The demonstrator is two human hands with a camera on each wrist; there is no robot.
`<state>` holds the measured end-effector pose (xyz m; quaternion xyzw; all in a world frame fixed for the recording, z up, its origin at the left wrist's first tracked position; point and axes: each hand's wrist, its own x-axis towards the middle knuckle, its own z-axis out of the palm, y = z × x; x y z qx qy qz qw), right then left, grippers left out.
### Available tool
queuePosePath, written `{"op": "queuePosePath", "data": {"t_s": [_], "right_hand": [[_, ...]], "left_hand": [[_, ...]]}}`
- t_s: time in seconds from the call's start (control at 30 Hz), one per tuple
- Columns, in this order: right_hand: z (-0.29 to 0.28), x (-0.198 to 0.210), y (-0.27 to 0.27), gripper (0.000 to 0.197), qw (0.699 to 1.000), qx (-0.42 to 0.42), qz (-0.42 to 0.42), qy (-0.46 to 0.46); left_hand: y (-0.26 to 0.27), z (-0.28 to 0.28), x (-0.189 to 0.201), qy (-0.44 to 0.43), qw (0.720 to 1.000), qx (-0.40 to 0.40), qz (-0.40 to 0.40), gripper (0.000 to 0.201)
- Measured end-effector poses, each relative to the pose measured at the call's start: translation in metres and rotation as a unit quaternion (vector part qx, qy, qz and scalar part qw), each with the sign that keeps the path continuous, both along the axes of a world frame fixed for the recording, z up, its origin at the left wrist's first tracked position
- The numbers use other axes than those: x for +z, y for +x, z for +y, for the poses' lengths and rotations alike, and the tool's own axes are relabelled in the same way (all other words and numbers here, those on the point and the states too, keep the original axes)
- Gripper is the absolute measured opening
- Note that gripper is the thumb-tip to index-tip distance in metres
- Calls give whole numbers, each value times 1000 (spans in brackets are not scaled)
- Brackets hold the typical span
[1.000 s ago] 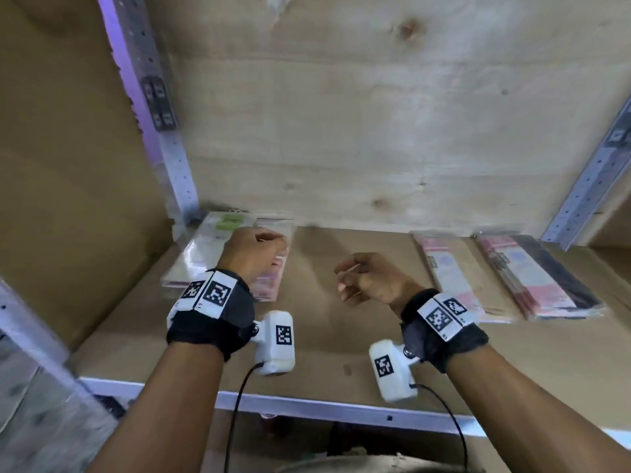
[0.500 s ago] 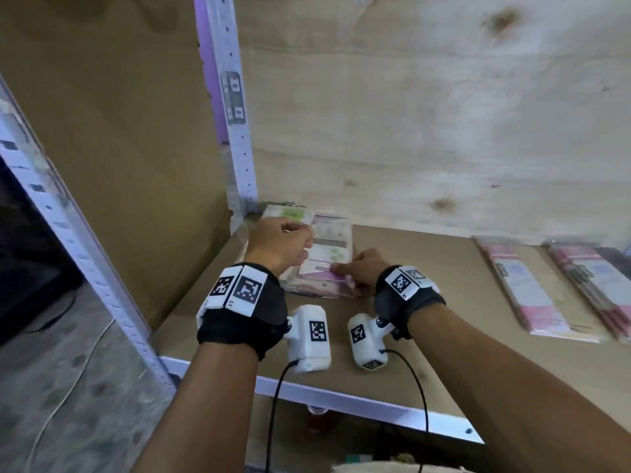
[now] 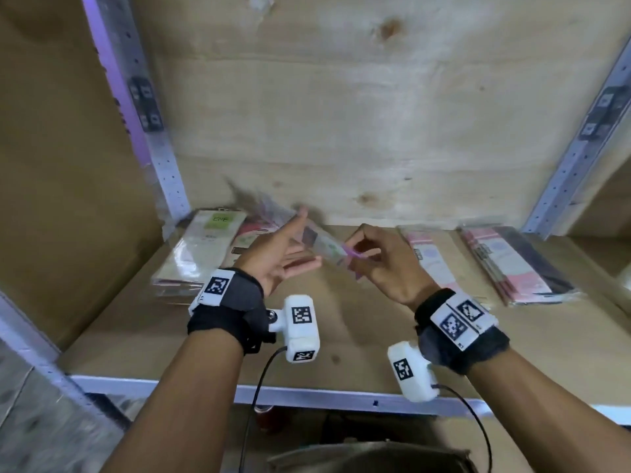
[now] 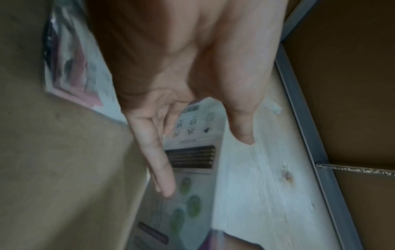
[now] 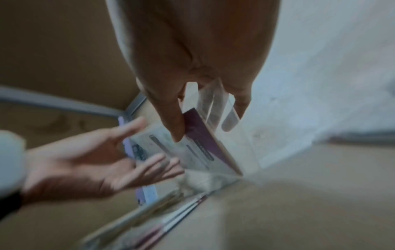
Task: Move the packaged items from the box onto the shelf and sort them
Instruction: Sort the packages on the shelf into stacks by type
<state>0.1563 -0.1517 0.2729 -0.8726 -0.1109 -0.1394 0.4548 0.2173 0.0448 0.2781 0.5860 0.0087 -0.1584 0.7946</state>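
Our right hand (image 3: 382, 264) pinches one packet (image 3: 324, 244) by its end, lifted above the shelf (image 3: 341, 339); our left hand (image 3: 280, 257) is spread, palm up, beside it. Behind, a stack of packets (image 3: 201, 247) lies in the left corner; two more stacks (image 3: 505, 264) lie right.

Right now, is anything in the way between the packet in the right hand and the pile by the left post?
Yes. The open left hand is right beside the packet that the right hand pinches, between it and the left pile. Nothing else visible blocks the shelf there.
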Motion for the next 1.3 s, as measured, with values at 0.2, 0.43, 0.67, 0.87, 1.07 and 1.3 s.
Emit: {"op": "queuePosePath", "data": {"t_s": [0.2,0.43,0.67,0.87,1.07,1.3], "right_hand": [[-31,-17,-22,25,994,33,40,-96],[-85,-24,-10,53,986,-56,160,-4],[-122,-31,-16,34,964,32,238,110],[-141,-29,-25,32,966,34,227,115],[-152,-25,-32,33,958,44,249,133],[-155,-21,-29,50,913,-4,197,356]], "left_hand": [[0,-37,-14,17,1000,-1,-8,29],[6,-58,-32,27,992,-118,-25,39],[22,-62,-39,40,999,-16,-31,35],[24,-65,-44,112,993,5,-30,45],[15,-63,-32,226,965,-59,-121,21],[14,-61,-26,114,988,53,-91,27]]}}
